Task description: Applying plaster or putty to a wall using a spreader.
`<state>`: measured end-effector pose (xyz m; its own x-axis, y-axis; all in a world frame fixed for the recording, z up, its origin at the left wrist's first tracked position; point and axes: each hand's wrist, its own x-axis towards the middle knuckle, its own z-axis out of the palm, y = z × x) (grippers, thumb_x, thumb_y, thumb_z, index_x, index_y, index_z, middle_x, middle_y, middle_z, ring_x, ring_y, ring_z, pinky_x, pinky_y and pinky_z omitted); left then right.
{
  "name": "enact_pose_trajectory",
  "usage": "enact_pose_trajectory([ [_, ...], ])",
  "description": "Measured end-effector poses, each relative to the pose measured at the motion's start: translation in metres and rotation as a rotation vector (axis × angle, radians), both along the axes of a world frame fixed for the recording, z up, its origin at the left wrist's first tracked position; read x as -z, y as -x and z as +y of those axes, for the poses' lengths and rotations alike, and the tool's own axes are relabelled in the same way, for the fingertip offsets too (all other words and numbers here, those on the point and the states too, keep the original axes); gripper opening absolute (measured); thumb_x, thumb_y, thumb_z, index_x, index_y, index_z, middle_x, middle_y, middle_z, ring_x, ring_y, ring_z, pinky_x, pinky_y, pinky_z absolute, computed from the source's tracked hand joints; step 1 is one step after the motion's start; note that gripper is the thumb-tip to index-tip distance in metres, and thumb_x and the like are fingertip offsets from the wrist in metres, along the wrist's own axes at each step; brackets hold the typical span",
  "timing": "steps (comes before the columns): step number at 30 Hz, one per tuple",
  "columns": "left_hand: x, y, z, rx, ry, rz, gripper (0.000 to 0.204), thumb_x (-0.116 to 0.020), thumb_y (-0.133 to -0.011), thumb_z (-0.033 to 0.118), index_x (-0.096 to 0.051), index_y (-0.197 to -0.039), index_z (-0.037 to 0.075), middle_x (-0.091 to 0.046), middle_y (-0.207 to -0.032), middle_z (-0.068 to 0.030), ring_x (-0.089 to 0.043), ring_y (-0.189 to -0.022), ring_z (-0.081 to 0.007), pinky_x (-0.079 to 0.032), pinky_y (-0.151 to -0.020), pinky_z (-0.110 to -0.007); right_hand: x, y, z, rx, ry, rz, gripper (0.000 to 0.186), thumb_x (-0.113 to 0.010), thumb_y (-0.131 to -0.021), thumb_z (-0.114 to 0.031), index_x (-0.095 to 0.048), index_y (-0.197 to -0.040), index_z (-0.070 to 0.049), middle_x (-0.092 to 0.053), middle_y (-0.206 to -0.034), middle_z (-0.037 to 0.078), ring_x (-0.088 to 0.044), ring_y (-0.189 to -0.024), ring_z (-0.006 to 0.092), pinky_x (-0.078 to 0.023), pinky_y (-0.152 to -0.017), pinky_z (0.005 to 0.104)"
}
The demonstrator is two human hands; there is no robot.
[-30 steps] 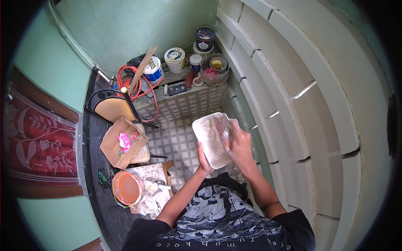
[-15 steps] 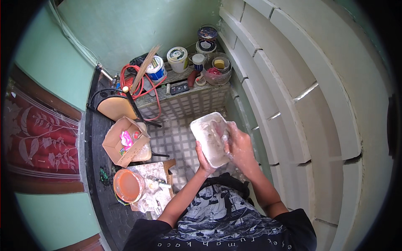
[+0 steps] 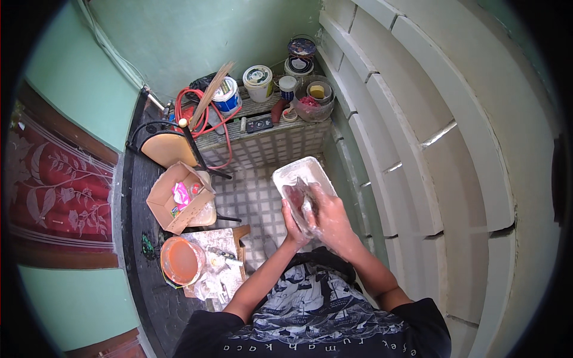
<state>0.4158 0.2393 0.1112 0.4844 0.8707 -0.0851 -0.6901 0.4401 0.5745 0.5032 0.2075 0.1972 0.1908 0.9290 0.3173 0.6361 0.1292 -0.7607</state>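
Observation:
In front of my body is a white rectangular tray (image 3: pixel 311 170) with whitish paste in it. My left hand (image 3: pixel 291 224) is closed on the tray's near left side, supporting it. Fingers wrapped, my right hand (image 3: pixel 329 216) grips a putty knife (image 3: pixel 296 199) over the tray's near half. The knife has a broad greyish blade smeared with paste, and its handle is mostly hidden by my fingers. Whitish residue coats my right fingers.
On the left, an orange bucket (image 3: pixel 182 261) stands on a paste-spattered stool (image 3: pixel 237 237). Beyond it are a cardboard box (image 3: pixel 162 203) and a chair (image 3: pixel 169 150). Paint pails (image 3: pixel 258 83) and a red hose (image 3: pixel 227 140) occupy the back bench. A ledged block wall (image 3: pixel 406 131) rises at right.
The putty knife has turned and come back toward the tray's near left edge, its blade now facing up into view. My right hand moved slightly nearer and left. My left hand still holds the tray.

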Motion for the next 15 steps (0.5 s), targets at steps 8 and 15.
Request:
enact_pose_trajectory([
  [8, -0.005, 0.012, 0.007, 0.115, 0.102, -0.216, 0.077, -0.026, -0.09, 0.065, -0.029, -0.144, 0.011, -0.039, -0.143, -0.0093, -0.043, -0.127, -0.0272, -0.034, -0.106, -0.042, -0.018, -0.021, 0.005, 0.221, 0.016, 0.013, 0.041, -0.059, -0.073, -0.003, -0.049, -0.112, 0.0, -0.057, -0.069, 0.022, -0.059, -0.063, 0.0408, -0.047, -0.057, 0.0462],
  [15, -0.002, 0.014, 0.005, 0.067, 0.002, -0.135, 0.069, -0.025, -0.093, 0.06, -0.028, -0.145, 0.015, -0.039, -0.141, -0.0071, -0.042, -0.126, -0.0239, -0.034, -0.106, -0.038, -0.004, 0.006, 0.002, 0.063, -0.101, 0.042, 0.043, -0.056, -0.073, -0.002, -0.05, -0.114, 0.006, -0.056, -0.073, 0.026, -0.058, -0.064, 0.0419, -0.048, -0.06, 0.0401],
])
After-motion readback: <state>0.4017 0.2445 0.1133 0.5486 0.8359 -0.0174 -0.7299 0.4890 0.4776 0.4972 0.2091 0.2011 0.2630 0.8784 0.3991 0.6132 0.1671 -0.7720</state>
